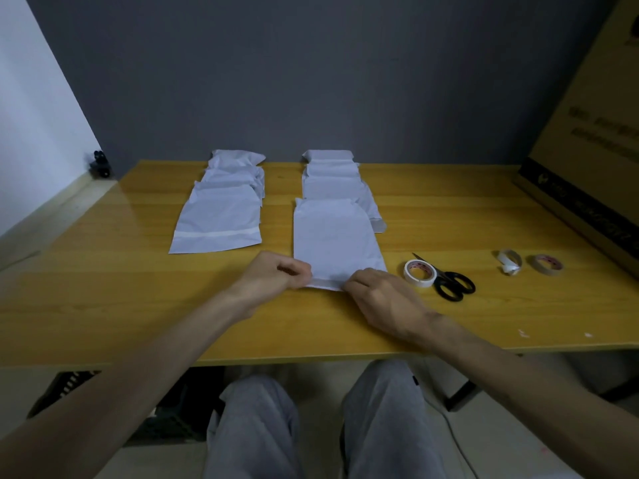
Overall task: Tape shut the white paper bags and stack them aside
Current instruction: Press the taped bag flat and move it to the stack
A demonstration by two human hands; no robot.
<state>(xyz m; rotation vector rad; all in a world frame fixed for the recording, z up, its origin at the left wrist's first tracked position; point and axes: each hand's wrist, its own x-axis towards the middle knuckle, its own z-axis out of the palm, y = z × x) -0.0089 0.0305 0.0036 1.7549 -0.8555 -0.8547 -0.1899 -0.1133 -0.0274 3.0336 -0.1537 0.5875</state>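
Observation:
A white paper bag lies flat in front of me on the wooden table, its near edge folded over. My left hand pinches the left end of that fold. My right hand presses on the right end with its fingers curled. Behind it, more white bags overlap in a row running to the back edge. To the left lies a second row of white bags; the nearest one shows a strip of tape across its lower part. A roll of white tape sits just right of my right hand.
Black-handled scissors lie beside the tape roll. Farther right are a loose curl of tape and another tape roll. A large cardboard box leans at the table's right. A small black object sits at the back left corner.

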